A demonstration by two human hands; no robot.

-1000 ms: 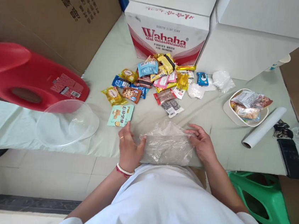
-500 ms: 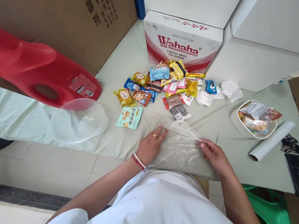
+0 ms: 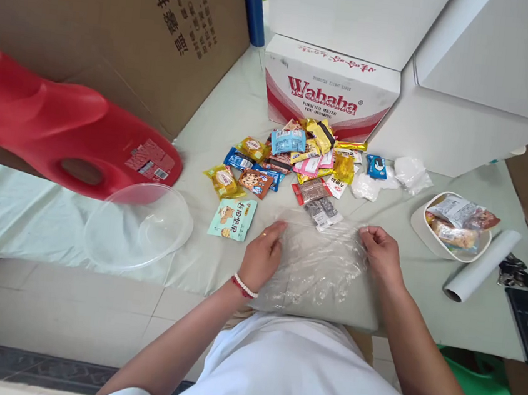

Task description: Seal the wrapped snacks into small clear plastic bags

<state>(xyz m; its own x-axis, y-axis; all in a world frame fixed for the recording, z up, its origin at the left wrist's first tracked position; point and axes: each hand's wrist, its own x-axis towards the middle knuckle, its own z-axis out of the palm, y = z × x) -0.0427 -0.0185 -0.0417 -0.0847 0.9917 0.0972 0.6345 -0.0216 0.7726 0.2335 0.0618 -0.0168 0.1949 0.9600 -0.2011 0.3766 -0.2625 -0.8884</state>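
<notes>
A thin, see-through plastic bag (image 3: pixel 320 266) is spread crinkled over the front of the table, its upper edge stretched between my hands. My left hand (image 3: pixel 262 254) pinches its left upper part, thumb and fingers together. At the right upper corner, my right hand (image 3: pixel 381 250) grips the film between thumb and curled fingers. Just beyond the bag's far edge is a grey printed packet (image 3: pixel 323 212), at the front of a heap of wrapped snacks (image 3: pixel 291 159). A mint-green snack packet (image 3: pixel 232 219) lies to the left of my left hand.
A clear plastic lid (image 3: pixel 138 228) and a red jug (image 3: pixel 86 135) are on the left. A white tub (image 3: pixel 423 230) of snacks, a white roll (image 3: pixel 480 267) and a black phone (image 3: pixel 526 325) lie right. Behind the heap stands a Wahaha carton (image 3: pixel 329 91); white wads (image 3: pixel 410 174) lie nearby.
My hands have moved apart, drawing the plastic bag out wider and flatter. My left hand has gone from lying on the film to pinching it. The view has tilted slightly.
</notes>
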